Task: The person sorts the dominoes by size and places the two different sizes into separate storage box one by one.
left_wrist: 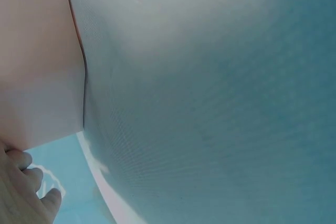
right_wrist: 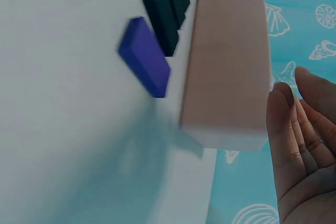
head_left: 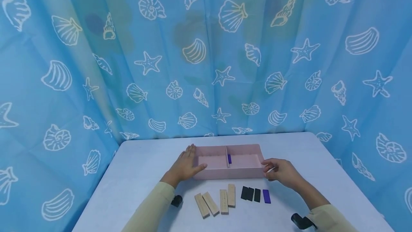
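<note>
A pink two-compartment box (head_left: 233, 173) sits near the back of the table. My left hand (head_left: 184, 164) rests against its left end, fingers straight along the side and thumb out at the front rim. At the opposite end is my right hand (head_left: 283, 172), its fingertips right at the right wall; the right wrist view shows these fingers (right_wrist: 286, 124) only slightly bent beside the box. Inside the right compartment, a small purple block (head_left: 229, 159) leans by the divider (head_left: 227, 156). The box hides most of the table behind it.
In front of the box lie several pale wooden blocks (head_left: 224, 202), three black blocks (head_left: 257, 195) and a purple block (head_left: 266, 196). The white table (head_left: 148, 160) ends at a blue shell-patterned curtain (head_left: 206, 81). Black wrist devices (head_left: 302, 221) sit by both sleeves.
</note>
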{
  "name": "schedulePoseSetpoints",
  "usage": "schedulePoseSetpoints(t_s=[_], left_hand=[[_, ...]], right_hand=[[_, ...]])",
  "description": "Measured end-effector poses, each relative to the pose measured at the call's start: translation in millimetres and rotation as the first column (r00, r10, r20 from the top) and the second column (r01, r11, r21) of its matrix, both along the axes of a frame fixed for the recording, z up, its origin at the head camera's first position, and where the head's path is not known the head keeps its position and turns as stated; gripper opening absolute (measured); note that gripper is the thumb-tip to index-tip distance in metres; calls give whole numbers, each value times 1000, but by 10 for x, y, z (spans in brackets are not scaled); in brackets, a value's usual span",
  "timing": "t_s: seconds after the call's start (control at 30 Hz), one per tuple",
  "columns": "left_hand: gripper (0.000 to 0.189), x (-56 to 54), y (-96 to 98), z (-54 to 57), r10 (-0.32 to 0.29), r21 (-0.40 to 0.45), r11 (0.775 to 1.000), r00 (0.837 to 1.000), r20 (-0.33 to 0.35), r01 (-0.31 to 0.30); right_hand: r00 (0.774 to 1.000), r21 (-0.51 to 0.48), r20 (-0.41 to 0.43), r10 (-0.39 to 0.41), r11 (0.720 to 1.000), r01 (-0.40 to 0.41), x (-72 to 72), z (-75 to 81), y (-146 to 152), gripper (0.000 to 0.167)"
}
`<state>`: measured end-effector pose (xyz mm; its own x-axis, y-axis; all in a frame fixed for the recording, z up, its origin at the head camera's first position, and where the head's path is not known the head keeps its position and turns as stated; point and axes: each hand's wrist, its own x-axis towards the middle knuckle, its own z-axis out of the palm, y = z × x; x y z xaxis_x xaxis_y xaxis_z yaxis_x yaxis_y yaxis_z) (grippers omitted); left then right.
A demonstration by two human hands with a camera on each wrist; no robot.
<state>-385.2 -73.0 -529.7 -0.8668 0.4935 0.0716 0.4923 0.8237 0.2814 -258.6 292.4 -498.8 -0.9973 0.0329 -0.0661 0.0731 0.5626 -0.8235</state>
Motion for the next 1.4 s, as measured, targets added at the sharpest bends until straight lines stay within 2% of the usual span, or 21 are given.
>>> schedulePoseSetpoints(t_s=[0.2, 0.4, 0.57, 0.93, 1.17, 1.4], left_hand=[[109, 11, -6, 5, -2, -4, 1000, 1000, -4, 2], [102, 5, 5, 16, -6, 13, 1000, 1000, -5, 6], [103, 3, 11, 8, 3, 0, 1000, 1000, -1, -3], [102, 15, 19, 7, 10, -9, 1000, 1000, -18, -10], [99, 40, 21, 17, 12, 1, 1000, 1000, -26, -12], [99, 12, 23, -6, 9, 0, 1000, 999, -34, -9]], right_hand=[[999, -19, 35, -36, 999, 37, 109, -131, -37, 46], [996, -2, 75, -42, 999, 42, 171, -259, -12, 45], [994, 43, 100, -40, 998, 36, 180, -364, 22, 46], [987, 54, 159, -18, 998, 10, 191, -420, 12, 46], [987, 153, 161, -13, 988, -12, 192, -478, 7, 47], [981, 201, 194, 6, 979, -46, 165, -489, 7, 47]])
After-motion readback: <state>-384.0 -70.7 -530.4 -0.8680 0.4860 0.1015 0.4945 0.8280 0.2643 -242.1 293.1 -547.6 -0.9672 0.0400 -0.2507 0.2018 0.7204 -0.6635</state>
